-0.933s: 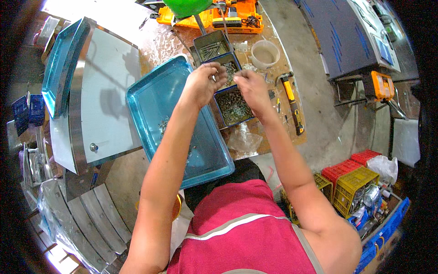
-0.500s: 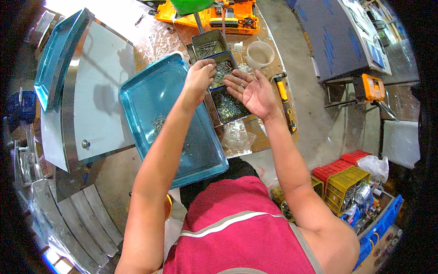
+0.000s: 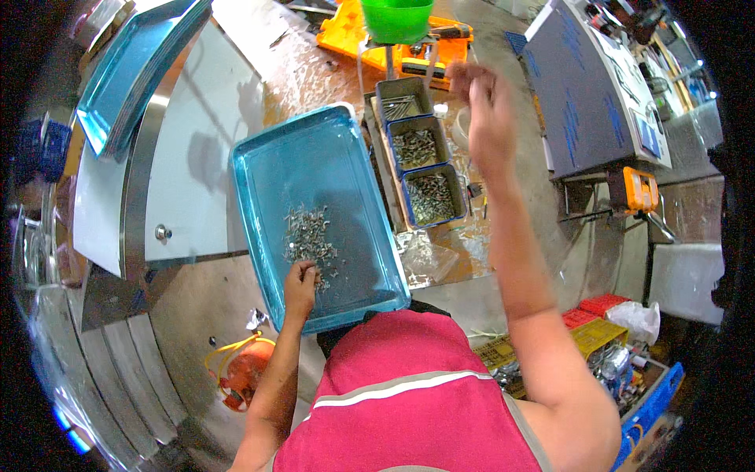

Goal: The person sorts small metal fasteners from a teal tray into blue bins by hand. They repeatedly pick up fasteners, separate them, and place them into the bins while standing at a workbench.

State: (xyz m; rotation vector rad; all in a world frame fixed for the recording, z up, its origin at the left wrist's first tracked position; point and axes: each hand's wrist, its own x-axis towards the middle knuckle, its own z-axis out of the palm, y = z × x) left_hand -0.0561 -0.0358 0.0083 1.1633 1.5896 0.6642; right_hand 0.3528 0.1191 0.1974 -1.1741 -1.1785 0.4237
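Note:
A blue tray (image 3: 354, 200) lies at a slant in front of me, with a loose pile of small metal fasteners (image 3: 308, 228) on its bottom. At the near edge of that pile is my left hand (image 3: 300, 289), its fingers drawn together; whatever they pinch is too small to make out. My right hand (image 3: 489, 118) is raised beyond the bins on the right, its fingers smeared by motion. Beside the tray stand three dark bins in a row. The far bin (image 3: 404, 85) holds long thin metal pieces; the middle bin (image 3: 418, 163) and near bin (image 3: 433, 221) hold small metal fasteners.
A green bowl (image 3: 397, 22) stands above the far bin, before an open orange tool case (image 3: 346, 30). My right hand partly hides a whitish tub (image 3: 461, 130). Clear plastic film (image 3: 425, 256) lies by the near bin. Stacked blue trays (image 3: 134, 82) sit on the left cabinet.
My left hand has moved from the bins down to the pile in the tray. My right hand has swung up and right, away from the bins. The view has shifted too.

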